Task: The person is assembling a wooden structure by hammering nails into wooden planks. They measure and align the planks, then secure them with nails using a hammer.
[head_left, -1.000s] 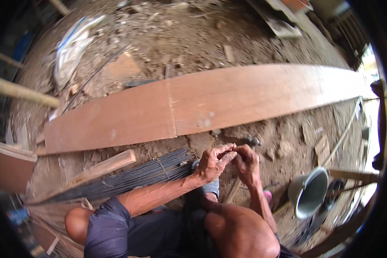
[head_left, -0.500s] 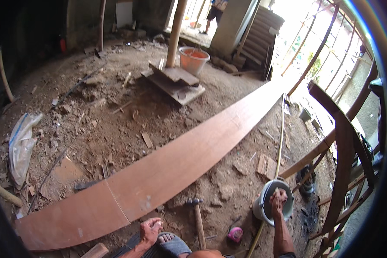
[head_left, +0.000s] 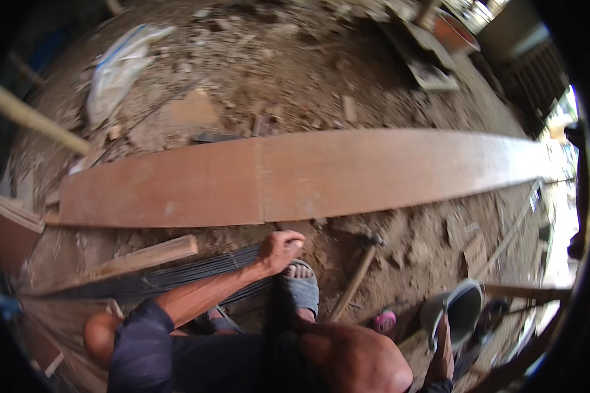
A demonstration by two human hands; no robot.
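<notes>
My left hand (head_left: 280, 252) is closed, its fingers curled together above my sandalled foot (head_left: 301, 288). Whatever it may hold is too small to make out. At the lower right my right hand (head_left: 443, 337) is at the rim of a grey bucket (head_left: 465, 308); blur hides whether its fingers grip it. A long, reddish-brown board (head_left: 347, 173) lies across the ground in front of me, with a seam left of its middle. Between my foot and the bucket rests a hammer (head_left: 357, 278), head away from me. A pink tape measure (head_left: 385, 321) lies beside the bucket.
To my left are a wooden block (head_left: 157, 252), dark ribbed strips (head_left: 196, 268) and a leaning pole (head_left: 39, 121). A white sack (head_left: 121, 72) lies beyond the board on rubble-strewn soil. Stacked boards (head_left: 426, 59) and an orange-lined tub (head_left: 453, 31) stand far right.
My view has swung left and down, so the board now runs nearly straight across. My right hand appears at the bucket's near rim instead of over its middle. My left hand remains closed.
</notes>
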